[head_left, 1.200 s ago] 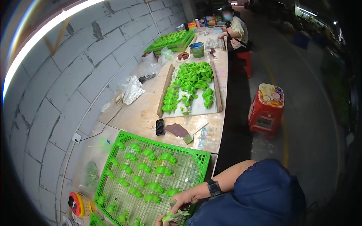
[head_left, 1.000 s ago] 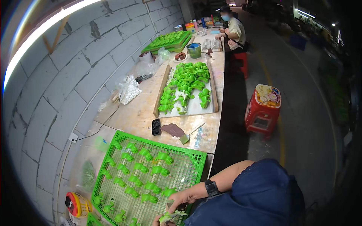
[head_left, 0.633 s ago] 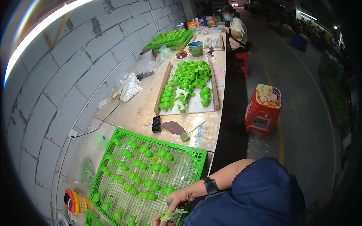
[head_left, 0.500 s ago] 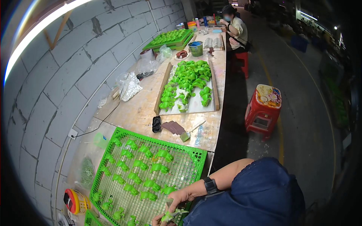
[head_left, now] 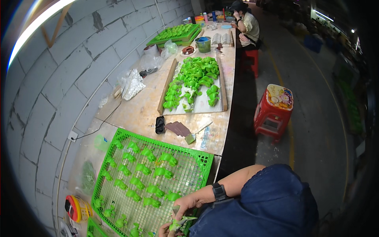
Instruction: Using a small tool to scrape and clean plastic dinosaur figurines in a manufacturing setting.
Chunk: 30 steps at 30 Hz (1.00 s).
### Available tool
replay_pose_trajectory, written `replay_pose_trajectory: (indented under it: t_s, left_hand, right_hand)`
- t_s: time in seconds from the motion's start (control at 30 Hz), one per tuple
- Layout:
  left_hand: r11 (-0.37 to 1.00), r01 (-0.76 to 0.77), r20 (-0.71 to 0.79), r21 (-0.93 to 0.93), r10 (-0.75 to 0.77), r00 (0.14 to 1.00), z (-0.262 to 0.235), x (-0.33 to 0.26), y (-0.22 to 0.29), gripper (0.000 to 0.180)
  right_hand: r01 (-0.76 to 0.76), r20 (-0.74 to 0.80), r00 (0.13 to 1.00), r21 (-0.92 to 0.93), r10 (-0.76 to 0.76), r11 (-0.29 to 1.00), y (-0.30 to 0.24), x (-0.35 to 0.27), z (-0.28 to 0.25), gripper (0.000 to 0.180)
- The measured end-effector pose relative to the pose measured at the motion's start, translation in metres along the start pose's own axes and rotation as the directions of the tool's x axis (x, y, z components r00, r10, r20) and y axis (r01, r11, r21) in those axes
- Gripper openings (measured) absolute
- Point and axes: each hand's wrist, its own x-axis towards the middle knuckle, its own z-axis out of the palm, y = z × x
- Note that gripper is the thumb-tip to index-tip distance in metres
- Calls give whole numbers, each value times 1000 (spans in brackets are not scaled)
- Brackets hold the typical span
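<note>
At the lower edge my right hand (head_left: pixel 184 205) is closed, with a small greyish-brown flat piece (head_left: pixel 175 211), like folded sandpaper, between thumb and fingers. Just below it my left hand (head_left: pixel 163 230), partly cut off by the frame, grips a small green molded figure (head_left: pixel 174 226) with pale, whitish patches. The two hands nearly meet around this figure. To their left lies a green mesh tray (head_left: pixel 205 166) bearing several bright green molded figures (head_left: pixel 151 202) in rows.
Beyond the tray lie brown sandpaper sheets (head_left: pixel 177 128), a green block (head_left: pixel 190 138) and a black object (head_left: pixel 160 125). Farther off, a wood-edged board (head_left: pixel 224 91) holds piled green pieces. A yellow bucket (head_left: pixel 83 208) stands left, a red stool (head_left: pixel 273 112) right. Another person (head_left: pixel 248 29) sits at the far end.
The view has shifted slightly, so the table appears a little higher and further left. Both hands keep their hold close together. The far person's head is lower, a hand near it.
</note>
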Motion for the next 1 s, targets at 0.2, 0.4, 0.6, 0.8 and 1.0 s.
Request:
replay_pose_trajectory:
  t_s: [0.2,0.4,0.6,0.8,1.0]
  left_hand:
    - [933,-188,62,308,177,982,16,-11,-22,32]
    - [973,232,14,-15,-232,973,86,17,30,36]
    - [980,181,232,82,-196,953,189,75,52,46]
    - [999,-7,503,-31,22,864,363,121,69,39]
    - [996,51,673,79,-91,734,489,161,95,32]
  right_hand:
    - [-41,-11,999,33,41,999,3,-15,-16,23]
    - [73,-48,997,100,-68,992,-21,-78,-36,26]
    - [200,-211,964,168,-163,965,-48,-191,-107,22]
    - [635,-643,615,61,-457,770,-99,-376,-190,31]
    - [736,-728,453,-20,-515,676,-124,-529,-242,38]
